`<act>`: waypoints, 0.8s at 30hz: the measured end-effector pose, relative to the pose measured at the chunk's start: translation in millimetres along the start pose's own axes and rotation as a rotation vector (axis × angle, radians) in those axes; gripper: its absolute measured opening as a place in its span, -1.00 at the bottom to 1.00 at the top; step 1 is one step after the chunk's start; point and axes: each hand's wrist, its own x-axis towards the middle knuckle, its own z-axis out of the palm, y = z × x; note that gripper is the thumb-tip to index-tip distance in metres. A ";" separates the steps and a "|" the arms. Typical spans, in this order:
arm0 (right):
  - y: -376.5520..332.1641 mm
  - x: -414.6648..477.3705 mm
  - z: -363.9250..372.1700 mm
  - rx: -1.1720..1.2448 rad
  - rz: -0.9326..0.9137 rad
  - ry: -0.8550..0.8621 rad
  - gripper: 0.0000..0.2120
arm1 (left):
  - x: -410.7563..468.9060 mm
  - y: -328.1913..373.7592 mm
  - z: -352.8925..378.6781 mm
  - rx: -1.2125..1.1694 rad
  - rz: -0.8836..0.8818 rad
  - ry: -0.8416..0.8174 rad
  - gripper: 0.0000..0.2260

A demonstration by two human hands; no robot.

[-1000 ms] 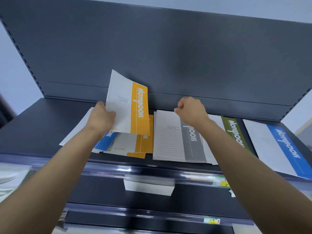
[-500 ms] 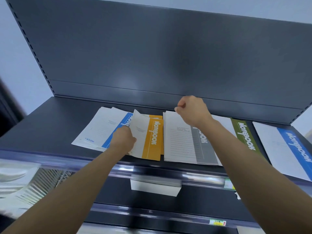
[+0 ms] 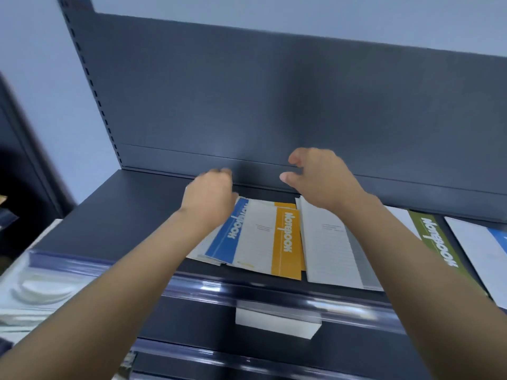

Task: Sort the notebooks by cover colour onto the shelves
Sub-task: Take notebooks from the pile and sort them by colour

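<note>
Left hand (image 3: 208, 197) is curled over the far corner of the blue notebook (image 3: 227, 237). It's blurred, so whether it pinches that cover I cannot tell. Right hand (image 3: 321, 182) hangs loose and empty above the far edge of the grey notebook (image 3: 329, 242). The orange notebook (image 3: 286, 242) lies between them, overlapping the blue. The green notebook (image 3: 436, 242) is further right, all of them flat on the shelf (image 3: 123, 209). They look thin, light and floppy, with slick covers likely to slide over each other. My call: peel up a free far corner, thumb underneath, then support the spine.
</note>
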 end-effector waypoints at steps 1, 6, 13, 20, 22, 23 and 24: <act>-8.6 0.9 -3.2 -0.038 -0.034 0.023 -0.66 | -1.8 -3.9 -13.4 0.014 0.013 0.041 -0.84; -57.9 15.4 -18.2 -0.186 -0.222 0.117 -0.62 | -16.5 -32.7 -75.2 0.131 -0.052 0.248 -0.73; -130.4 24.8 -27.6 -0.227 -0.537 0.307 -0.67 | -76.2 -72.0 -132.3 0.410 -0.174 0.523 -0.81; -216.6 2.3 -22.1 -0.008 -0.781 0.345 -0.66 | -154.2 -112.5 -160.7 0.574 -0.359 0.593 -0.76; -243.7 -3.6 -18.0 0.039 -0.846 0.333 -0.66 | -174.9 -129.4 -168.0 0.595 -0.436 0.602 -0.77; -257.4 -5.5 -15.8 0.052 -0.876 0.325 -0.65 | -184.5 -138.9 -171.7 0.603 -0.470 0.606 -0.78; -271.1 -6.7 -13.4 0.058 -0.901 0.317 -0.65 | -193.3 -149.4 -175.0 0.612 -0.502 0.612 -0.80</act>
